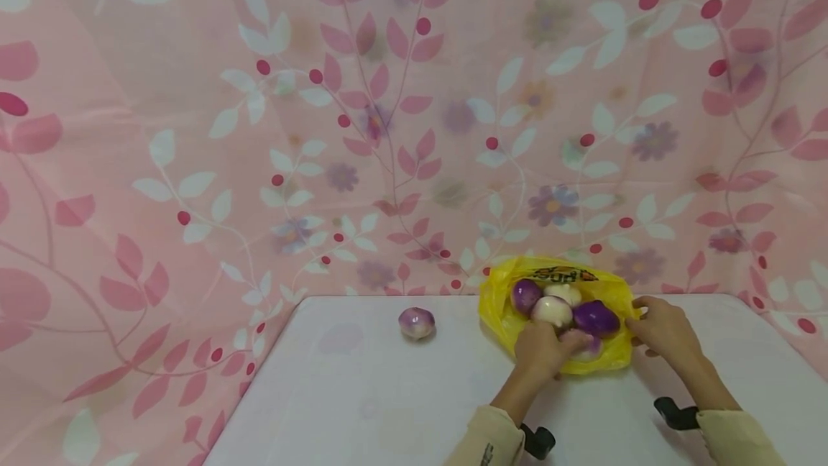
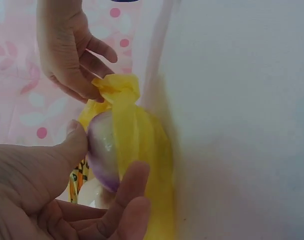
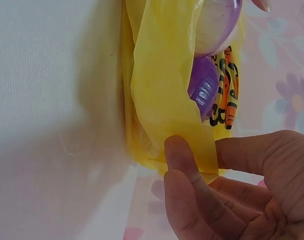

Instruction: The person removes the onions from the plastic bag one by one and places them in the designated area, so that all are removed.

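A yellow plastic bag (image 1: 501,315) with dark lettering lies on its side, its mouth gaping. Several glossy round vegetables, purple, white or both, are inside it, among them a deep purple one (image 1: 596,318) and a whitish one (image 1: 553,313). My left hand (image 1: 542,351) is at the mouth, thumb touching a purple-and-white vegetable (image 2: 104,150) at the near rim. Its other fingers are loosely bent, spread apart from the thumb. At the bag's right edge, my right hand (image 1: 666,333) pinches the thin plastic between thumb and fingers (image 3: 181,160). Another purple-and-white vegetable (image 1: 417,323) sits left of the bag.
A white-covered table (image 1: 343,394) lies beneath everything. Behind it hangs a pink floral cloth (image 1: 388,128), close to the back edge. Black devices (image 1: 675,414) are worn at both wrists.
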{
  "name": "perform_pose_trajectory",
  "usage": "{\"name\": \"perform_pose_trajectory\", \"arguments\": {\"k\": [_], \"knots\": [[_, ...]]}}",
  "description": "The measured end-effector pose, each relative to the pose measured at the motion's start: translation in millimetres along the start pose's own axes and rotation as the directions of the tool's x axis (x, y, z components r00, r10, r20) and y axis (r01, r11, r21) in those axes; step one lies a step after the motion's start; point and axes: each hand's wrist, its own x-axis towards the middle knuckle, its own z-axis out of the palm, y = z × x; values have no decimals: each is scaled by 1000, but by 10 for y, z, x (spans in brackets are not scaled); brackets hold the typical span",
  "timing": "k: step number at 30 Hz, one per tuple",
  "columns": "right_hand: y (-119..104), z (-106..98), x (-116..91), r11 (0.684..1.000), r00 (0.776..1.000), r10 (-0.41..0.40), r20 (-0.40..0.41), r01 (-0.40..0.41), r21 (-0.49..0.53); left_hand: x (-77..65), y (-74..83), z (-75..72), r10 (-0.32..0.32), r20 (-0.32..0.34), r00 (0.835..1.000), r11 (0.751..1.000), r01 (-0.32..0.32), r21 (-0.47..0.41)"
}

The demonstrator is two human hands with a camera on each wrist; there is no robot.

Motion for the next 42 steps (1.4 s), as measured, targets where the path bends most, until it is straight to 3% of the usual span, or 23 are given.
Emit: {"name": "perform_pose_trajectory", "arguments": {"k": [3, 11, 20, 27, 34, 42], "knots": [[7, 4, -2, 1000, 1000, -7, 3, 7, 4, 2, -8, 55, -34, 6, 999, 999, 34, -23], [47, 12, 9, 1000, 1000, -24, -10, 24, -2, -5, -13, 147, -43, 43, 998, 999, 43, 4], [26, 3, -23, 999, 999, -38, -16, 38, 4, -39, 13, 118, -36, 64, 997, 999, 34, 30], [56, -16, -26, 999, 999, -40, -10, 40, 3, -93, 15, -6, -51, 84, 995, 998, 49, 31], [51, -23, -25, 999, 999, -37, -10, 37, 0, -102, -49, -194, 20, 81, 997, 989, -31, 141], [18, -17, 3, 1000, 1000, -1, 3, 1, -11, -58, -175, -490, 95, 44, 994, 974, -102, 204]]}}
